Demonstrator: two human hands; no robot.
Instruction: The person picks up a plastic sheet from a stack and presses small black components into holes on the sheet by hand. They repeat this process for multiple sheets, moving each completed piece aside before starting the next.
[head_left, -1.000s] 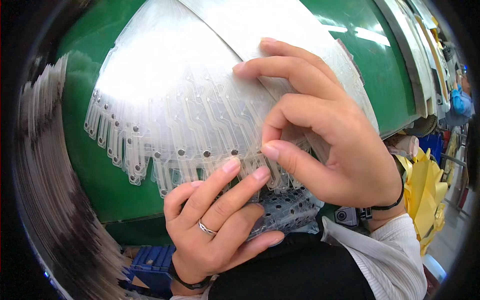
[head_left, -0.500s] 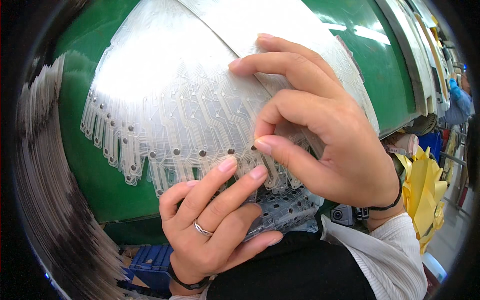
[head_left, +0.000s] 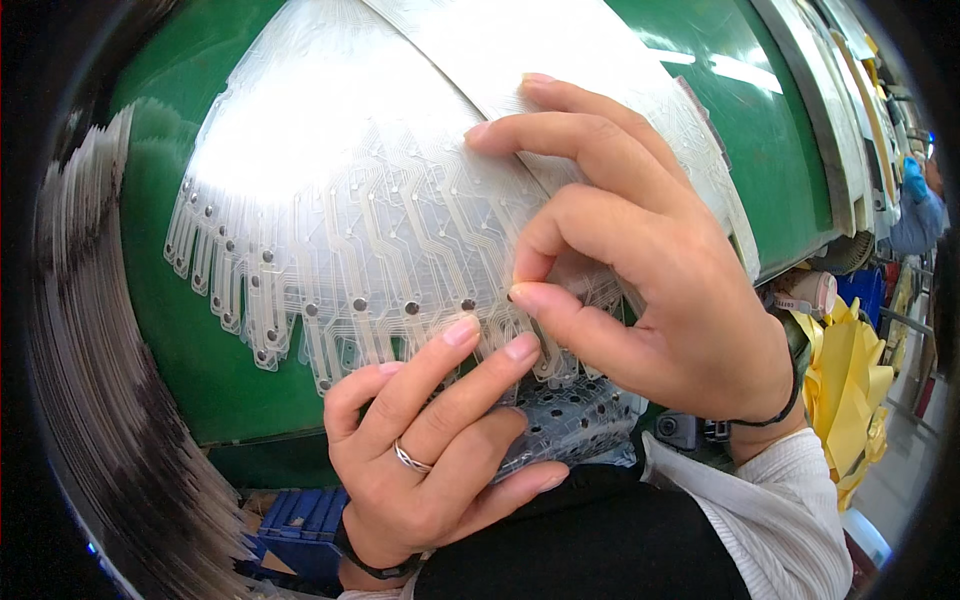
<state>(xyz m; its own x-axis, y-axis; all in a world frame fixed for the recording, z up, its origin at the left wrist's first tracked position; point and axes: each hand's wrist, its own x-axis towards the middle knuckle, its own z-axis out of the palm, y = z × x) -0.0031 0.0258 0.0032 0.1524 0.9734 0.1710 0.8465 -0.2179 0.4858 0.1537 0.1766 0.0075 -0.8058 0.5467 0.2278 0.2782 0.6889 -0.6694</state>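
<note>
Clear flexible printed-circuit sheets (head_left: 380, 240) lie fanned out in front of me, with pale traces and strip-like tails. Dark round dots (head_left: 412, 308) run in a row near the tails. My right hand (head_left: 650, 270) pinches with thumb and index finger at a small dark disc (head_left: 512, 294), mostly hidden by the fingertips; whether it touches the sheet, I cannot tell. Its other fingers reach over the sheets. My left hand (head_left: 430, 440), wearing a ring, lies with fingers extended and apart, two fingertips on the tails just below the dot row.
The sheets rest on a green tabletop (head_left: 160, 330). A tall stack of film sheets (head_left: 120, 400) curves along the left. Dotted film (head_left: 565, 430) lies by the table's front edge. A blue bin (head_left: 300, 530) stands lower left, yellow material (head_left: 845, 380) and a small camera (head_left: 678, 430) at right.
The sheets appear shifted slightly right and down. My right thumb and index finger now cover more of the dark disc. My left hand has moved slightly right.
</note>
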